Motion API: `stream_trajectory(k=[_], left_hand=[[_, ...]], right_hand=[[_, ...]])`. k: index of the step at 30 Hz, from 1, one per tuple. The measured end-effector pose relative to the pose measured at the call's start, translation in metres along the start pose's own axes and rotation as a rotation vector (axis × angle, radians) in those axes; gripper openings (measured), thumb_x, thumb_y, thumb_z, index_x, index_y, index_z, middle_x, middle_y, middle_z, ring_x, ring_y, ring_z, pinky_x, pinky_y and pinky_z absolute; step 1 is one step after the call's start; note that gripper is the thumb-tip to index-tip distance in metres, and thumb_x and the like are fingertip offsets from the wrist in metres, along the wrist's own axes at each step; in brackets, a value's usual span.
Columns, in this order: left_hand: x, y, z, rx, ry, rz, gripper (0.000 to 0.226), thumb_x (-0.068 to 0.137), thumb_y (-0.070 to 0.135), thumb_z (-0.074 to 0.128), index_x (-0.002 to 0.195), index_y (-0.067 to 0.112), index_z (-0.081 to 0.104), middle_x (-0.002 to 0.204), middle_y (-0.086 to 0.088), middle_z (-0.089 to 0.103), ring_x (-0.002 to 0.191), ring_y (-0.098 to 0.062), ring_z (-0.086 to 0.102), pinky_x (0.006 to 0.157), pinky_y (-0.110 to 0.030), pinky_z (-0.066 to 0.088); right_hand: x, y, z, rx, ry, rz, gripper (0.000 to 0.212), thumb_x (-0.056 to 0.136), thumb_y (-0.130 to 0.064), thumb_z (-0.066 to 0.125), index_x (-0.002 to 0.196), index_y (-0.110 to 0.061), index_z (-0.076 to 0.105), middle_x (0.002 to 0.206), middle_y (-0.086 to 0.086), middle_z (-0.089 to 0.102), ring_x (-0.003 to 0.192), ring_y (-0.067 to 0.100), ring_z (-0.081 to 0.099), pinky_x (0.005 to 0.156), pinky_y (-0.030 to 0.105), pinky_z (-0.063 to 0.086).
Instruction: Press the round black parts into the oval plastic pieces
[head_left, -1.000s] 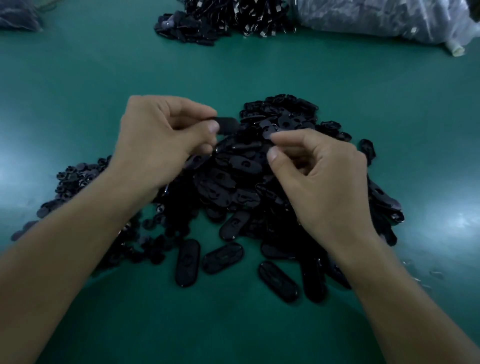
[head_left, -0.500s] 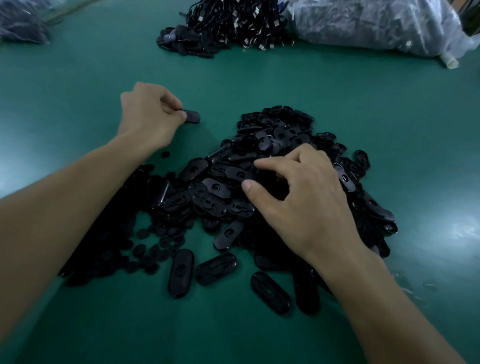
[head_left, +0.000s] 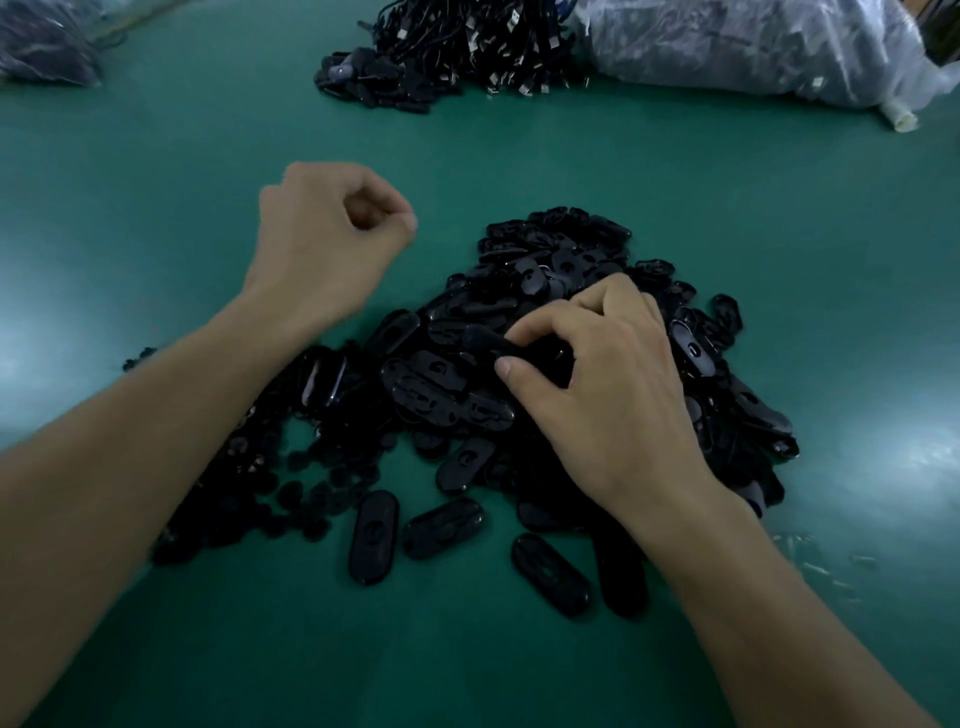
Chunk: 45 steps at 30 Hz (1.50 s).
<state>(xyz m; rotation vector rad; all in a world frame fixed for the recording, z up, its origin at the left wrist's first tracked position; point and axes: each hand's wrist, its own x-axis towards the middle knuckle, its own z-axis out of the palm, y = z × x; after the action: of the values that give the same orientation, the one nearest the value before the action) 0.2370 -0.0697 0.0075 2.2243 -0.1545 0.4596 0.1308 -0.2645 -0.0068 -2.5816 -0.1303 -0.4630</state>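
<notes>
A heap of black oval plastic pieces (head_left: 561, 291) lies on the green table in the middle of the head view. Small round black parts (head_left: 311, 483) are scattered at its left, partly under my left forearm. My right hand (head_left: 597, 384) rests on top of the heap, its thumb and fingers pinching one oval piece (head_left: 488, 340). My left hand (head_left: 327, 239) hovers above the bare table to the left of the heap, fingers curled with nothing visible in them.
Several loose oval pieces (head_left: 371, 535) lie near the front of the heap. A pile of black cables with plugs (head_left: 457, 47) sits at the back, a clear plastic bag (head_left: 753, 47) at the back right, another bag (head_left: 41, 41) at the back left.
My left hand carried an oval piece out to the left and no longer holds it. My right hand dropped onto the heap and closed its fingers round an oval piece.
</notes>
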Motion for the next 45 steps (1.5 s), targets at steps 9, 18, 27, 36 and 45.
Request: stream_trajectory(k=[9,18,27,36,45], left_hand=[[-0.052,0.032,-0.012,-0.249,-0.347,0.174,0.025,0.088,0.052,0.065,0.091,0.030,0.078,0.081,0.006,0.076,0.069,-0.010,0.069,0.062,-0.025,0.054],[-0.051,0.011,-0.009,-0.335,-0.213,0.115,0.008,0.087,0.032,0.071,0.080,0.035,0.069,0.066,0.022,0.066,0.057,0.007,0.055,0.055,-0.007,0.041],[-0.041,-0.006,-0.012,-0.372,0.081,-0.058,0.011,0.086,0.035,0.069,0.075,0.034,0.067,0.064,0.019,0.065,0.054,0.002,0.051,0.058,-0.018,0.045],[-0.043,-0.002,-0.012,-0.430,0.058,-0.079,0.008,0.089,0.023,0.070,0.085,0.030,0.070,0.068,0.010,0.071,0.061,-0.006,0.066,0.057,-0.019,0.052],[-0.046,-0.001,-0.009,-0.439,0.001,-0.063,0.013,0.090,0.014,0.071,0.085,0.027,0.071,0.074,0.004,0.075,0.071,-0.014,0.073,0.067,-0.022,0.057]], right_hand=[[0.002,-0.006,-0.007,0.328,0.134,-0.049,0.009,0.093,-0.018,0.069,0.098,-0.024,0.069,0.084,-0.021,0.064,0.083,0.003,0.063,0.075,0.020,0.052],[-0.004,-0.014,-0.007,0.209,0.107,-0.124,0.027,0.089,-0.028,0.073,0.116,-0.027,0.067,0.104,-0.011,0.058,0.088,-0.004,0.049,0.082,0.007,0.041],[-0.006,-0.043,-0.003,0.075,-0.361,-0.467,0.021,0.090,-0.036,0.071,0.110,-0.031,0.075,0.094,-0.007,0.053,0.094,0.014,0.046,0.083,0.036,0.046],[-0.002,-0.049,0.001,-0.085,-0.472,-0.509,0.023,0.095,-0.039,0.063,0.117,-0.038,0.071,0.100,-0.008,0.048,0.096,0.013,0.039,0.086,0.034,0.041],[0.000,-0.046,0.001,-0.117,-0.470,-0.427,0.029,0.097,-0.041,0.059,0.124,-0.031,0.066,0.109,-0.009,0.052,0.105,0.013,0.042,0.094,0.030,0.041]])
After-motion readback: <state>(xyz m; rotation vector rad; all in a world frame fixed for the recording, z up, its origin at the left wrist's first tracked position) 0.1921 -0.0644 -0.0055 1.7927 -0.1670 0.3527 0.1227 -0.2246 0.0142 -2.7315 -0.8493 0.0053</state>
